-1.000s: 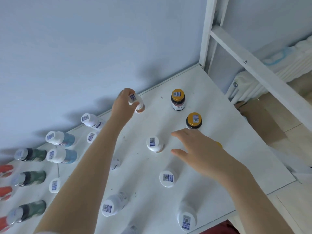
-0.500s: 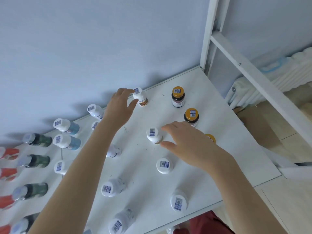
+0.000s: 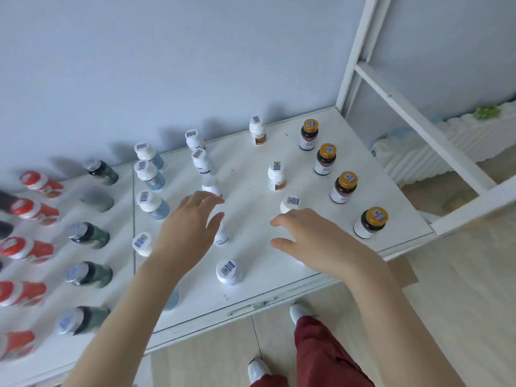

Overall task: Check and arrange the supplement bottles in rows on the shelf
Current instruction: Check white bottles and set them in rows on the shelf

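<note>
Left hand [image 3: 187,230], right hand [image 3: 318,241] splayed above shelf [image 3: 307,182].

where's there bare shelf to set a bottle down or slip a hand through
Bare lane between the white-label column and the brown-label column, and a narrower one between that and the gold-capped row. Crowded leftward: blue bottles, green bottles, red bottles stand close.

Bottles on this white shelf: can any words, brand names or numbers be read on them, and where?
No text can be read.
Cap sticker of the front white bottle: barcode bars only, digits too small.
Side label of the gold-capped bottle: print too small.
Brown label of the back white bottle: print too small.
Red bottles at left: blurred.
</note>
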